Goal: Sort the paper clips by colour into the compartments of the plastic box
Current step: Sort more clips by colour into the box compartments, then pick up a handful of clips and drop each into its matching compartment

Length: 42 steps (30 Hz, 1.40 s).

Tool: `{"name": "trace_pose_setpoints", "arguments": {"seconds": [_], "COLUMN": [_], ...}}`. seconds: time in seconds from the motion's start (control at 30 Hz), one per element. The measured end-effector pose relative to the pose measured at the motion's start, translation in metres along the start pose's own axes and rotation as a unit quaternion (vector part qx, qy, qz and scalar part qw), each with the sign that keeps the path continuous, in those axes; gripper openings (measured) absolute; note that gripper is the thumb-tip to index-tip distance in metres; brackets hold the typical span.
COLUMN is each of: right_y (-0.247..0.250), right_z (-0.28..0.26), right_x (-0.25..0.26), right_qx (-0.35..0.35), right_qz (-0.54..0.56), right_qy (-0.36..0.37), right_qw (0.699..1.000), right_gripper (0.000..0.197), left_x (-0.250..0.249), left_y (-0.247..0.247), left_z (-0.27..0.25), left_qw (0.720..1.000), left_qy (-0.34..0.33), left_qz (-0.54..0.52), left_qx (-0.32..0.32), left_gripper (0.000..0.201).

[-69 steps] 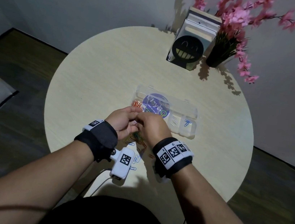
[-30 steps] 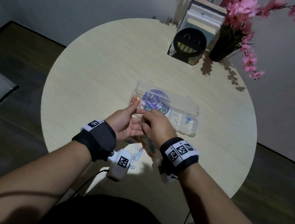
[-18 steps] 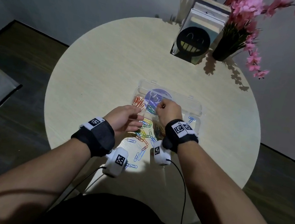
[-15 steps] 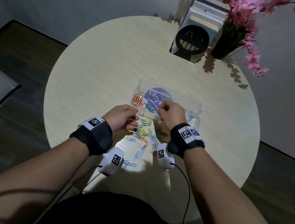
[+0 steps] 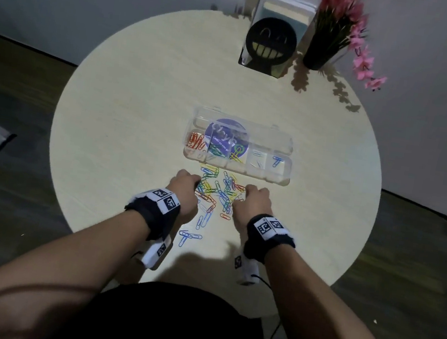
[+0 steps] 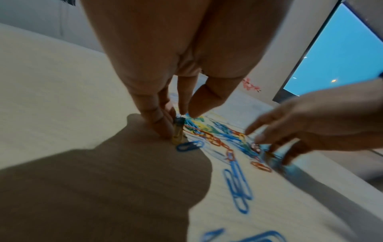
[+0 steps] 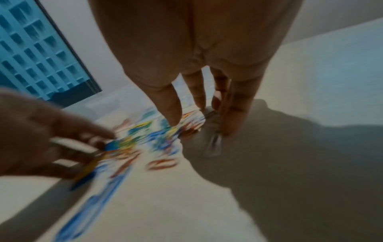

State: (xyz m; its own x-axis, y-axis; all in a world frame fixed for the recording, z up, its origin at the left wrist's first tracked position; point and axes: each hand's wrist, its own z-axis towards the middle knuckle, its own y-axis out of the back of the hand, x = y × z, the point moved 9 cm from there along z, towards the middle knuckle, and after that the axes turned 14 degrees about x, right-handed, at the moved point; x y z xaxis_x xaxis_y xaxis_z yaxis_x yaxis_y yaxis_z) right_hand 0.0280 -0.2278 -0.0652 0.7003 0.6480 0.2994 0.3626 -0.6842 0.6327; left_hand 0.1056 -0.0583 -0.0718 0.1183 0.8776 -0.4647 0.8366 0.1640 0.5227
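Observation:
A clear plastic box (image 5: 283, 146) lies open mid-table; its compartments hold orange, green, yellow, white and blue clips. A heap of mixed-colour paper clips (image 5: 221, 189) lies just in front of it. My left hand (image 5: 197, 184) reaches down at the heap's left edge. In the left wrist view its thumb and fingers (image 6: 163, 121) close on a yellow-green clip (image 6: 178, 131). My right hand (image 5: 243, 193) is at the heap's right edge, fingers (image 7: 234, 114) pointing down and spread, touching the table by a pale clip (image 7: 213, 142). The right wrist view is blurred.
Loose blue clips (image 5: 188, 236) lie nearer me on the round wooden table (image 5: 140, 100). A black smiley-face book holder (image 5: 271, 44) with books and a dark vase of pink flowers (image 5: 324, 42) stand at the table's far edge.
My right hand has drawn back from the box to the heap's right side. My left hand has dropped to the heap's left side. The hands, earlier together, are now apart.

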Motion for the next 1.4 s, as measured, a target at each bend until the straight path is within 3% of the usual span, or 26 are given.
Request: {"name": "trace_pose_setpoints", "arguments": {"seconds": [0.1,0.2,0.23,0.37,0.47,0.6,0.7,0.83,0.93,1.1,1.17,1.3,1.4], "right_y": [-0.017,-0.009,-0.004,-0.011,-0.022,-0.040,-0.033,-0.020,-0.040,-0.054,-0.052,-0.051,-0.055], "right_z": [0.004,0.007,0.008,0.013,0.012,0.005,0.001,-0.001,-0.009,-0.010,-0.009,-0.007,-0.004], "right_x": [0.029,0.039,0.041,0.058,0.073,0.074,0.059,0.025,0.026,0.062,0.070,0.071,0.077], "right_qx": [0.029,0.006,-0.006,0.023,0.016,0.067,0.088,0.090,0.110,0.100,0.088,0.096,0.088], "right_qz": [0.027,0.007,-0.019,-0.127,-0.175,-0.174,-0.123,-0.132,-0.153,-0.092,-0.085,-0.074,-0.102], "right_qy": [0.063,0.097,0.105,0.120,0.136,0.191,0.194,0.115,0.103,0.134,0.149,0.148,0.147], "right_qw": [0.997,0.995,0.994,0.984,0.975,0.964,0.969,0.980,0.977,0.982,0.981,0.982,0.980], "right_gripper": [0.047,0.043,0.042,0.059,0.057,0.055,0.067,0.102,0.121,0.096,0.091,0.097,0.085], "left_x": [-0.013,-0.006,-0.001,0.004,0.000,-0.005,-0.012,0.003,0.012,-0.009,-0.010,-0.004,-0.005], "left_y": [-0.005,0.008,0.011,-0.018,-0.038,-0.026,-0.016,0.007,-0.004,-0.023,-0.018,-0.007,-0.005], "left_z": [0.001,-0.008,-0.013,-0.037,-0.031,-0.013,-0.005,-0.006,-0.003,0.001,0.001,0.000,-0.005], "left_qw": [0.999,0.997,0.997,0.975,0.954,0.985,0.989,0.985,0.977,0.983,0.990,0.992,0.990], "left_qy": [-0.038,-0.063,-0.068,-0.085,-0.079,-0.066,-0.087,-0.064,-0.040,-0.104,-0.115,-0.127,-0.123], "left_qz": [-0.022,-0.030,0.000,0.207,0.288,0.158,0.112,0.145,0.209,0.147,0.079,-0.012,-0.054], "left_qx": [0.012,-0.021,-0.030,0.017,0.029,-0.016,-0.036,-0.075,-0.019,0.025,0.016,-0.020,-0.032], "left_gripper": [0.057,0.053,0.060,0.125,0.140,0.132,0.119,0.119,0.124,0.093,0.079,0.075,0.062]}}
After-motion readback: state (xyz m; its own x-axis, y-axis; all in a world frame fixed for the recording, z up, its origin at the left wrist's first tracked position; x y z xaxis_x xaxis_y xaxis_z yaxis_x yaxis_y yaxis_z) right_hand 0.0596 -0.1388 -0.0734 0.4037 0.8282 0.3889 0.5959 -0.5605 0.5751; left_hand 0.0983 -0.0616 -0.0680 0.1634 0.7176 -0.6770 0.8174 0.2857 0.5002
